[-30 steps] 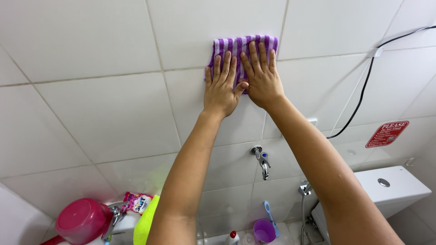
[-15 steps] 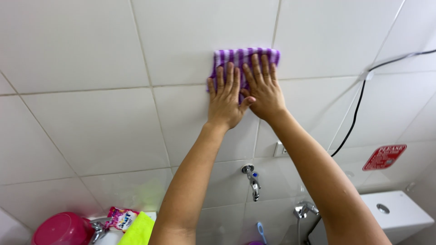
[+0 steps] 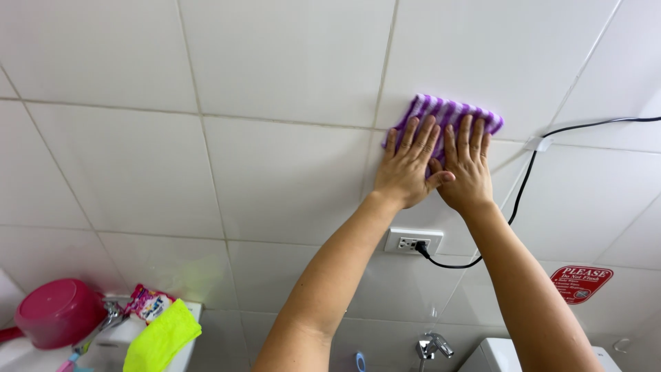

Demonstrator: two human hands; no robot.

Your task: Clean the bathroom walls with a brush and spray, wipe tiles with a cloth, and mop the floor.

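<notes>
Hands [image 3: 412, 169] [image 3: 467, 172] flatten ribbed purple striped cloth [image 3: 447, 114] on glossy tile [image 3: 289, 179].

I see a white tiled wall [image 3: 138, 165] with a socket [image 3: 412, 242], a black cable [image 3: 551, 131] plugged in, a red sign [image 3: 581, 283], a tap [image 3: 434, 344] below, evenly lit.

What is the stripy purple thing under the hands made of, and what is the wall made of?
The purple striped cloth looks like soft, fluffy woven fabric, probably microfibre: its ribs look fuzzy and matte. The wall looks like glazed white ceramic tile: large smooth squares with thin grout lines and a faint shine. Both hands press the cloth flat.
</notes>
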